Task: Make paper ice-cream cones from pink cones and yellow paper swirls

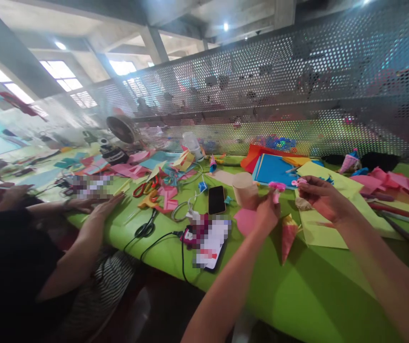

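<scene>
My left hand (269, 212) is closed on a small pink paper piece (277, 186) that sticks up above the fingers. Opposite it, my right hand (320, 196) pinches another small pink piece (299, 182) between thumb and fingertips. The two pieces are apart; their exact shape is blurred. Below and between the hands, a pink paper cone (287, 238) with a yellowish top lies on the green table (290, 290). Behind my left wrist stands a pale roll (244, 188), with a pink paper sheet (244, 222) partly hidden by the arm.
Yellow sheets (324, 231) and blue sheets (274, 170) lie around my right hand. To the left are a phone (217, 200), a lit phone (213, 244), cables and black scissors (145, 227). A co-worker's hands (106, 209) rest further left. A perforated metal screen (261, 95) rises behind.
</scene>
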`<state>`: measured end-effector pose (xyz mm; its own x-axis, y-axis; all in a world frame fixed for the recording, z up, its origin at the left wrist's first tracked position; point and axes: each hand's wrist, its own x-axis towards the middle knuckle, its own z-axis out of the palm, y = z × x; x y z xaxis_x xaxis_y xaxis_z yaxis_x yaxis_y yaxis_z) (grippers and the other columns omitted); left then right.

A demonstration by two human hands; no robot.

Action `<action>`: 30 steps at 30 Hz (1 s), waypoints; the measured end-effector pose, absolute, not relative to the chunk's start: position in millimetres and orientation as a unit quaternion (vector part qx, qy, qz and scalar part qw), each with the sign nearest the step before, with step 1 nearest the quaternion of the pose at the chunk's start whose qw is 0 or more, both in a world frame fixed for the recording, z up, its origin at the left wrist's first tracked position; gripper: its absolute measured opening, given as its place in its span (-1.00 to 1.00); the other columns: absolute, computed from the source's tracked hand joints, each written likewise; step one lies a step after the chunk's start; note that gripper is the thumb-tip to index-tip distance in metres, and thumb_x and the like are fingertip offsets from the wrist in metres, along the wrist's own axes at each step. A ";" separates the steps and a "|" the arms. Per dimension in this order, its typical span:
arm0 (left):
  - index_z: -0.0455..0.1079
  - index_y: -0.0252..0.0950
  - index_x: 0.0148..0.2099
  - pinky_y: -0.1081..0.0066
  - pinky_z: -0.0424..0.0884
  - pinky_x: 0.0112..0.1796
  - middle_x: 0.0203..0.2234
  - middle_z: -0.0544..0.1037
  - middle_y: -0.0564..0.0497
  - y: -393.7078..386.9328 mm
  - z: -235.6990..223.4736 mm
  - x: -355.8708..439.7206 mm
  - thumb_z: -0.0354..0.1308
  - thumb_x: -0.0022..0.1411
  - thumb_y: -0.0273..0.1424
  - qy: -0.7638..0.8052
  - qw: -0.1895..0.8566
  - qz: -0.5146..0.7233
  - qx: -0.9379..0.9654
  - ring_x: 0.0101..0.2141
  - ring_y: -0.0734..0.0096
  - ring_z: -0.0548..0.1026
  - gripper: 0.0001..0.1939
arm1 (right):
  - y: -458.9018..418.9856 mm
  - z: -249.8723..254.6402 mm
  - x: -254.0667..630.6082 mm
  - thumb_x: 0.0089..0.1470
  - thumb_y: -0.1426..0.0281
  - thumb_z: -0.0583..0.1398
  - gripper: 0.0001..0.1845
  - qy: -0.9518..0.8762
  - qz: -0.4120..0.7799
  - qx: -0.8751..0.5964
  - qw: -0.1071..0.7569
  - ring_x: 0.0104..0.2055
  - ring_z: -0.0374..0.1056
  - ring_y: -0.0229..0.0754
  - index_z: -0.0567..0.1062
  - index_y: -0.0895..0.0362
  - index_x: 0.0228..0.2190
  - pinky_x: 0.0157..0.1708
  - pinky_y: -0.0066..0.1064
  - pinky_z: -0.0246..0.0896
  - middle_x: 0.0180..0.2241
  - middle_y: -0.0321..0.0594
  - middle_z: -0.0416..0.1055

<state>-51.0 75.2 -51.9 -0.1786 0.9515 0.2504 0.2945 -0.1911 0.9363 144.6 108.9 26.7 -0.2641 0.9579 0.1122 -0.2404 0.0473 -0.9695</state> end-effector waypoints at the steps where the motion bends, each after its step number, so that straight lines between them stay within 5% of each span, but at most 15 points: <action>1: 0.55 -0.19 0.21 0.01 0.40 0.14 -0.10 0.66 -0.22 74.4 -52.5 -51.3 0.37 0.14 -0.42 0.554 0.308 0.528 0.565 -0.06 -0.09 0.58 -0.44 | 108.9 27.0 144.0 -0.22 0.06 0.59 -0.57 -0.524 0.601 -0.340 0.500 -0.29 0.50 -0.12 0.63 -0.06 -0.35 -0.23 -0.19 0.48 -0.25 -0.27 0.63; 4: 0.53 -0.18 0.25 -0.04 0.31 0.25 0.07 0.62 -0.29 70.2 -51.3 -52.0 0.37 0.11 -0.47 0.551 0.300 0.521 0.578 0.08 -0.20 0.55 -0.38 | 107.8 28.8 141.8 -0.11 -0.01 0.53 -0.61 -0.520 0.608 -0.331 0.500 -0.16 0.56 -0.05 0.63 -0.06 -0.34 -0.12 -0.13 0.51 -0.11 -0.21 0.66; 7: 0.50 -0.20 0.29 -0.05 0.21 0.32 0.22 0.54 -0.32 63.9 -42.8 -50.8 0.37 0.13 -0.49 0.544 0.275 0.515 0.603 0.24 -0.23 0.46 -0.34 | 105.7 30.3 140.2 -0.10 0.00 0.53 -0.63 -0.508 0.612 -0.329 0.508 -0.18 0.56 -0.06 0.61 -0.05 -0.42 -0.10 -0.16 0.51 -0.22 -0.25 0.64; 10: 0.58 -0.17 0.20 -0.06 0.12 0.37 0.26 0.53 -0.27 57.6 -27.3 -46.0 0.31 0.24 -0.46 0.525 0.248 0.542 0.608 0.31 -0.17 0.39 -0.53 | 102.5 30.6 138.1 -0.11 0.03 0.55 -0.64 -0.505 0.614 -0.330 0.509 -0.25 0.53 -0.13 0.61 -0.05 -0.42 -0.15 -0.22 0.48 -0.29 -0.30 0.62; 13: 0.64 -0.16 0.08 0.07 0.32 0.24 0.13 0.63 -0.19 52.9 -12.3 -39.5 0.25 0.38 -0.27 0.456 0.348 0.613 0.544 0.18 -0.02 0.51 -0.72 | 99.1 29.1 133.5 -0.10 0.02 0.55 -0.62 -0.515 0.613 -0.336 0.497 -0.31 0.48 -0.16 0.64 -0.02 -0.41 -0.25 -0.26 0.44 -0.34 -0.28 0.60; 17: 0.63 -0.27 0.07 0.33 0.44 -0.13 -0.05 0.69 -0.17 50.9 -3.7 -36.0 0.39 0.27 -0.06 0.360 0.528 0.629 0.442 -0.15 0.24 0.59 -0.53 | 97.0 23.5 125.5 -0.12 0.03 0.57 -0.59 -0.532 0.609 -0.351 0.472 -0.44 0.36 -0.22 0.64 0.04 -0.43 -0.43 -0.34 0.31 -0.43 -0.29 0.55; 21: 0.61 -0.32 -0.16 0.43 0.37 -0.24 -0.30 0.65 -0.06 55.4 -4.5 -39.2 0.58 0.01 -0.17 0.380 0.532 0.630 0.419 -0.32 0.43 0.50 -0.56 | 96.5 20.1 120.7 -0.12 0.00 0.56 -0.56 -0.537 0.605 -0.365 0.461 -0.41 0.41 -0.23 0.65 0.05 -0.38 -0.37 -0.34 0.37 -0.41 -0.30 0.57; 25: 0.53 -0.33 -0.26 0.45 0.34 -0.28 -0.40 0.57 0.02 60.8 -8.0 -42.2 0.54 0.02 -0.20 0.391 0.519 0.638 0.414 -0.39 0.49 0.44 -0.62 | 94.5 22.7 118.5 -0.24 0.04 0.61 -0.49 -0.553 0.588 -0.375 0.455 -0.29 0.50 -0.15 0.66 0.06 -0.32 -0.21 -0.28 0.47 -0.32 -0.26 0.63; 30: 0.49 -0.32 -0.29 0.51 0.29 -0.33 -0.43 0.54 0.07 63.8 -16.2 -43.2 0.45 0.09 -0.33 0.414 0.483 0.632 0.442 -0.42 0.55 0.39 -0.76 | 96.3 23.0 118.3 -0.43 0.18 0.66 -0.48 -0.560 0.556 -0.394 0.471 -0.34 0.45 -0.18 0.66 0.08 -0.40 -0.26 -0.32 0.42 -0.40 -0.31 0.58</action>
